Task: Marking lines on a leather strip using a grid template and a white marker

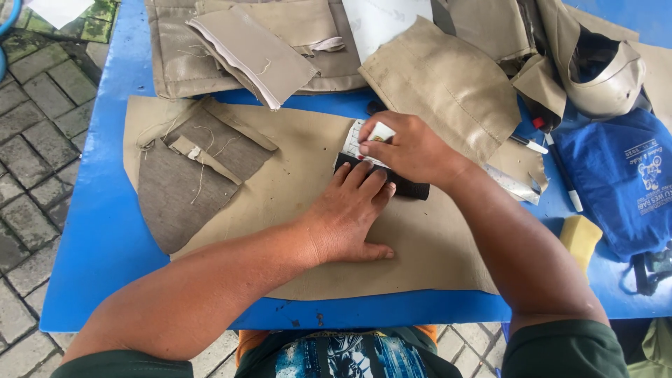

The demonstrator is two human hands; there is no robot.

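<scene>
On the blue desk (105, 231), left hand (350, 213) flat, pinning the black strip (409, 187) to the tan leather sheet (294, 182); right hand (409, 148) pinches a white chalk piece (381, 131). If that palm slides, the strip could shift and skew the mark

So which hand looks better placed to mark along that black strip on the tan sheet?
Probably the right hand: it pinches a small white piece at the black strip, while the left hand lies flat, pinning the tan sheet.

L hand (348, 217) lies flat on large tan leather sheet (294, 182), fingertips on black strip (406, 187). R hand (409, 148) just behind, on white card (357, 140). Yellow sponge (579, 238) well R; grey-backed folded piece (189, 175) well L.
</scene>
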